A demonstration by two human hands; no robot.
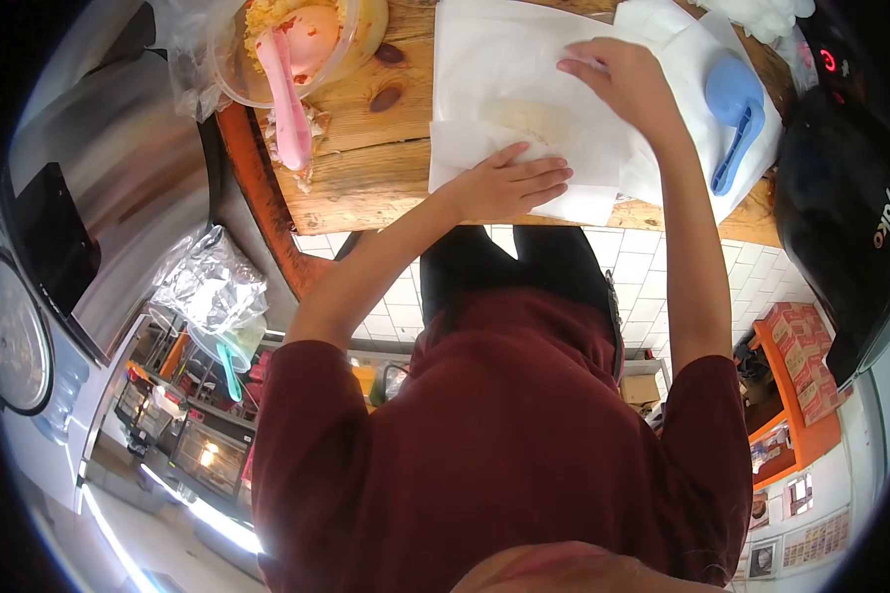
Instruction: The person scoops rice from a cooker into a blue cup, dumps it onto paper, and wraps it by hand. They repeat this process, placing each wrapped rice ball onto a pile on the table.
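My left hand [509,186] lies flat with fingers spread on the folded-up lower edge of a white paper sheet [470,59]. A pale, yellowish shape [529,121] shows through the paper just above those fingers; what it is, I cannot make out. My right hand [628,84] hovers over or touches the upper right of the same sheet, fingers bent, with a small gap between thumb and forefinger. A blue scoop [734,109] rests on more white paper [687,74] to the right. A pink scoop [287,99] leans out of a tub [229,84] of yellow grains at upper left.
The wooden table [366,183] has crumbs beside the tub. At the right stands a black appliance [831,188] with a red light. A steel surface [133,119] and a foil-like silver bag [213,282] are on the left. Orange shelving [801,440] stands behind at lower right.
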